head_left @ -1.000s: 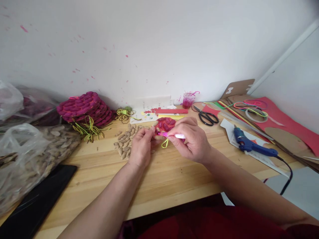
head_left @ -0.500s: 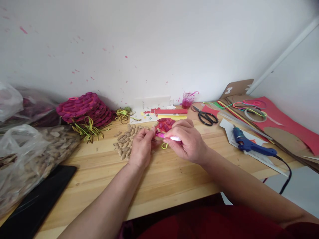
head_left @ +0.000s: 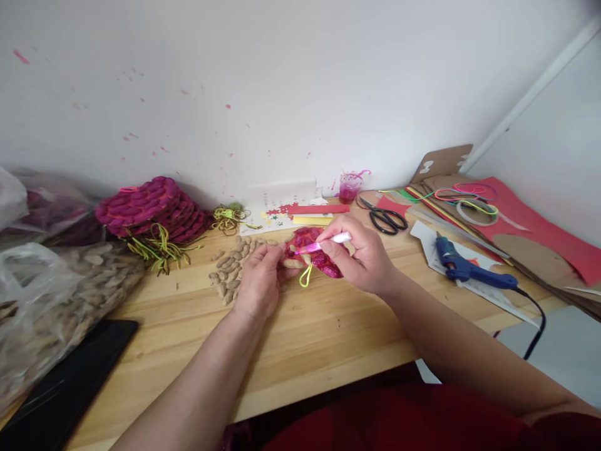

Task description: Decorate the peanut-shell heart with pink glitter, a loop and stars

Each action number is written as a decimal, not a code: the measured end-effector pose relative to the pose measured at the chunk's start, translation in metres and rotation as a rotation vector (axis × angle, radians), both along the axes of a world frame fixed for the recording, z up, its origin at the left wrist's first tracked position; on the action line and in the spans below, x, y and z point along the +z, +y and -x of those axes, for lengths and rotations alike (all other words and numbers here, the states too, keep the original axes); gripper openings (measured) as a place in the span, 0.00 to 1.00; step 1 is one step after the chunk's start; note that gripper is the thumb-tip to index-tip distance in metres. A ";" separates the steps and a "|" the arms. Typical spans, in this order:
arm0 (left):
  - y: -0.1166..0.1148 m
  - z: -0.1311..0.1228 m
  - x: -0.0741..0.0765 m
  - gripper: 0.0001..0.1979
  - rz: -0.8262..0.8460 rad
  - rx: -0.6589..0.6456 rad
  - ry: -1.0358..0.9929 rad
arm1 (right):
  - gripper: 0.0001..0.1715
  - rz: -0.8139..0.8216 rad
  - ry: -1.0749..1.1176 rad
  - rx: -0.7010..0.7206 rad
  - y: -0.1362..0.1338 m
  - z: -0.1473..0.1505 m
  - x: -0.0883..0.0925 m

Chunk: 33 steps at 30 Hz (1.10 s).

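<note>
A round red craft piece (head_left: 305,235) covered with peanuts is held over the table, its left edge gripped by my left hand (head_left: 260,275). Most of its peanuts are magenta, but a few near my left fingers look bare and tan. A yellow cord loop (head_left: 305,276) hangs from its near edge. Between the thumb and fingers of my right hand (head_left: 364,260) is a slim white paintbrush (head_left: 342,237), its pink end against the peanuts. Loose peanuts (head_left: 230,270) lie just left of the piece.
Magenta peanut pieces with cords are stacked (head_left: 150,210) at the left, behind a bag of peanuts (head_left: 101,275). Along the back stand a cup of pink paint (head_left: 349,188) and black scissors (head_left: 387,220). A blue glue gun (head_left: 474,272) lies right, its cable over the edge.
The brush has swung to a higher angle and my right hand has tilted with it. More of the craft piece and its yellow loop show. The view has shifted slightly.
</note>
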<state>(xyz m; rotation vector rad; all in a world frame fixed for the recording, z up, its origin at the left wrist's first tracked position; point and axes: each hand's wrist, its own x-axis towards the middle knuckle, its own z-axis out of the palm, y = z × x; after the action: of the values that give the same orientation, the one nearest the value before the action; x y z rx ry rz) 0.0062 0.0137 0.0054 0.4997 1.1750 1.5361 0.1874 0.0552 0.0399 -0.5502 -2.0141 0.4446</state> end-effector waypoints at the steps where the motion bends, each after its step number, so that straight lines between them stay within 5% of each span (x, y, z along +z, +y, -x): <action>1: 0.000 0.000 0.000 0.14 0.009 -0.004 0.007 | 0.04 -0.001 -0.014 -0.009 0.001 0.000 0.000; 12: -0.001 0.005 0.001 0.14 0.037 -0.077 0.154 | 0.05 0.050 -0.039 0.010 0.004 -0.002 0.001; 22: -0.006 -0.001 0.010 0.17 0.113 -0.288 0.035 | 0.05 0.028 -0.045 -0.011 0.005 0.000 -0.003; 33: -0.005 0.004 0.001 0.24 0.044 -0.273 0.055 | 0.06 0.041 -0.012 -0.025 0.004 0.002 -0.006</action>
<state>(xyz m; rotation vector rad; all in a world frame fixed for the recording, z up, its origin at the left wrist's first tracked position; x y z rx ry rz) 0.0019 0.0082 0.0068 0.6480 1.1289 1.2674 0.1859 0.0593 0.0338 -0.6037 -2.0116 0.4689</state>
